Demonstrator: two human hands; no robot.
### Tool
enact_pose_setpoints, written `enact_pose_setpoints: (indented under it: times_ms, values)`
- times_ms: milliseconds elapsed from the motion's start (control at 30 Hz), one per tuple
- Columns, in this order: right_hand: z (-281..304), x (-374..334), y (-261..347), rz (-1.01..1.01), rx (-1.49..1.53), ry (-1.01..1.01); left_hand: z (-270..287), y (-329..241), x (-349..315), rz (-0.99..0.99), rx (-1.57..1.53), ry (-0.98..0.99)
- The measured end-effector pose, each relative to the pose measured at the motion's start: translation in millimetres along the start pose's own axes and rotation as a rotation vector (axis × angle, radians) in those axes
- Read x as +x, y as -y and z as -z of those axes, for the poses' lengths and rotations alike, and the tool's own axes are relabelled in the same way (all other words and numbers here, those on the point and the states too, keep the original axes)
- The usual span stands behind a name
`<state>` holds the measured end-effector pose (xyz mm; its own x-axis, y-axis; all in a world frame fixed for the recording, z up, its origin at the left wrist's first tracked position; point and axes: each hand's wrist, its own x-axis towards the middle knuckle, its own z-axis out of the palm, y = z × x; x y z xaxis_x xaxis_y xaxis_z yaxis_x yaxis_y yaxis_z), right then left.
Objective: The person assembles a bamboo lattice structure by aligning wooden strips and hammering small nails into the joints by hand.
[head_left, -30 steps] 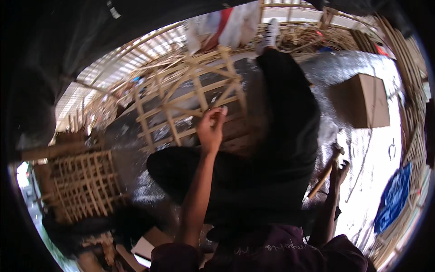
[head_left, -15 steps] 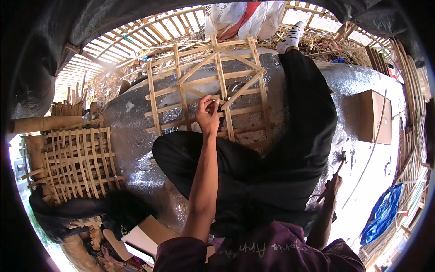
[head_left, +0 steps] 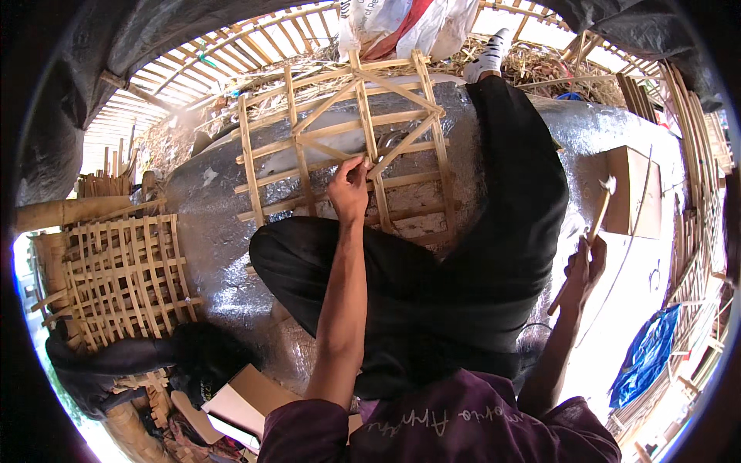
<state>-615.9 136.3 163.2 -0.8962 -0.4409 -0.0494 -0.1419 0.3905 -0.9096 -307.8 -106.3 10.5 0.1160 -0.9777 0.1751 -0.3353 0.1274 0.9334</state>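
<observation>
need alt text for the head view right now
A person's right hand grips a slim wooden-handled hammer while the pinching left hand meets a tan lattice frame of flat wooden strips. A brown cardboard box stands to the right on a shiny silver sheet.

The right hand (head_left: 585, 262) had risen from its lower place beside the thigh and brought up the hammer (head_left: 600, 212) — its head, earlier well below the cardboard box (head_left: 634, 189) in the view, now showed level with the box's near edge. The left hand (head_left: 349, 191) had shifted too — its fingertips, a second earlier right of a slat in the wooden lattice (head_left: 363, 108), had come to that slat.
</observation>
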Motion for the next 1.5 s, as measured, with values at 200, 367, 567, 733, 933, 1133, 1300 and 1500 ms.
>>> enact_pose_setpoints:
  times_ms: [200, 367, 567, 733, 933, 1133, 1300, 1500]
  values:
    - [-41.0, -19.5, 32.7, 0.232, -0.105, 0.209, 1.4, 8.7, 0.9, 0.078, 0.019, 0.03]
    - [-73.8, -39.6, 40.1, 0.173, -0.072, 0.388, 2.2, 8.0, 1.9, -0.203, 0.253, 0.047]
    - [-121.0, -40.8, 41.7, 0.332, -0.017, 0.563, 3.4, 7.4, 1.3, -0.098, 0.181, 0.022]
    - [-146.3, -32.3, 36.1, 0.303, -0.051, 0.644, 0.4, -2.3, 1.8, -0.171, 0.145, 0.005]
    - [-162.2, -35.7, 25.3, 0.394, -0.019, 0.648, -2.1, 13.9, 4.6, -0.16, 0.078, -0.016]
    - [-170.0, -32.3, 16.4, 0.546, -0.097, 0.635, -2.0, 3.1, 4.8, -0.284, 0.169, 0.0]
    - [-175.4, -35.4, 30.9, 0.653, -0.175, 0.624, 0.8, 0.8, 3.0, -0.324, 0.259, 0.008]
    - [-194.2, -42.8, 15.0, 0.691, -0.226, 0.682, -3.8, 2.8, -2.6, -0.231, 0.193, 0.007]
